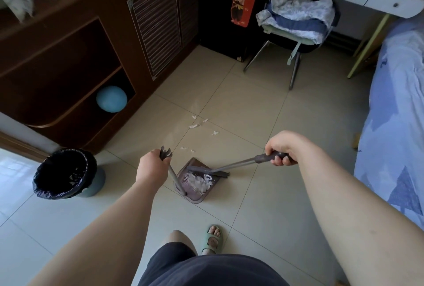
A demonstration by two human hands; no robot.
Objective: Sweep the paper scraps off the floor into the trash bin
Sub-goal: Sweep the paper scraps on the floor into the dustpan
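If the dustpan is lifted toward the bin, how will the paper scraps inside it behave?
The paper scraps look thin and small, so probably light and apt to flutter out. They lie loose in the dustpan, so tilting it forward would likely spill them.

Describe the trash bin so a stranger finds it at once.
Find the dark wooden cabinet on the left. On the tiles at its near corner stands the trash bin. It is the only round container, lined with a black bag, left of the dustpan.
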